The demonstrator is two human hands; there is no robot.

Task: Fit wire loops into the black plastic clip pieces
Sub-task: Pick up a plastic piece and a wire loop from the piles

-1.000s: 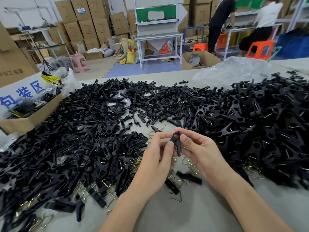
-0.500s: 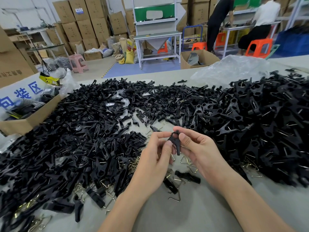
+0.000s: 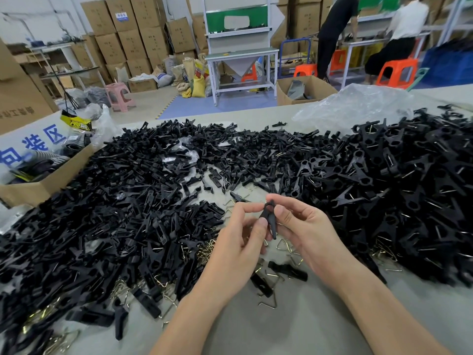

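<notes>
Barely a twitch since a second ago: both hands hold the same spot over the desk (image 3: pixel 294 329), and the clip (image 3: pixel 268 216) is still caught between them. Left grip (image 3: pixel 238 249) pinches the clip's lower half, thumb and forefinger curled onto it. Right grip (image 3: pixel 309 234) pinches it from the other side, thumb against the body and forefinger hooked over the ring end on top. The clip stands nearly upright, ring up, its tail poking out below the thumbs, clear of the desk. Whether a wire sits in it, I can't tell. Straight beneath the hands lie loose wire loops (image 3: pixel 284 245) and a couple of stray black pieces (image 3: pixel 289 271). Off to the left sprawls a big heap (image 3: pixel 115 213) of black pieces, brassy wire glinting along its near edge. On the right is a second heap (image 3: pixel 409 188), with wire showing on many of its pieces. A cardboard box (image 3: pixel 46 185) sits at the far left edge, a clear plastic bag (image 3: pixel 358 103) beyond the right heap, and two people (image 3: pixel 332 29) stand at a bench well back.
</notes>
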